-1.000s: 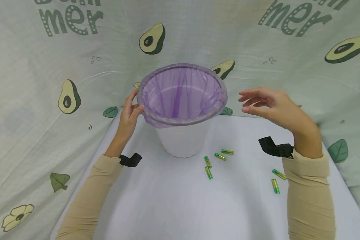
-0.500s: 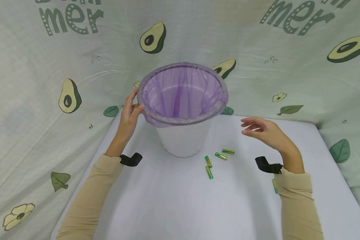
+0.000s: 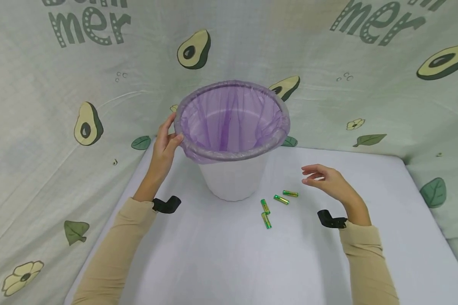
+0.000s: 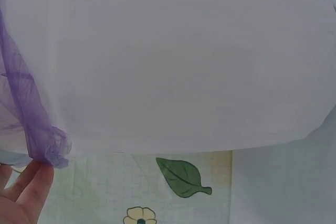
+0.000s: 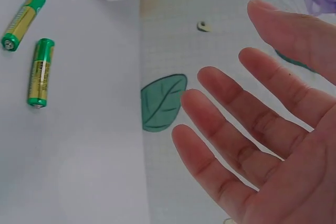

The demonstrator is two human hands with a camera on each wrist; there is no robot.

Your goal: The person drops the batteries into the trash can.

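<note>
A white trash bin (image 3: 233, 180) stands upright, its rim wrapped in a purple trash bag (image 3: 229, 114) that lines the inside. My left hand (image 3: 163, 146) holds the bin's rim at its left side, thumb in front, fingers behind. Close up in the left wrist view, the fingers (image 4: 37, 192) touch the bag's gathered edge. To the right of the bin, my right hand (image 3: 326, 180) hovers with nothing in it, fingers spread in the right wrist view. Nearest to it lies a green-and-gold battery (image 3: 290, 193), beside a second battery (image 3: 281, 199).
Two more batteries (image 3: 266, 220) lie end to end in front of the bin on the white tabletop (image 3: 213, 262). A cloth backdrop (image 3: 137, 51) printed with avocados and leaves rises behind and left of the table. Black wrist mounts (image 3: 167, 204) sit on both forearms.
My right hand has come down and leftward, nearer the batteries by the bin. Two batteries at the far right are now hidden by the right forearm. The left hand stays on the rim.
</note>
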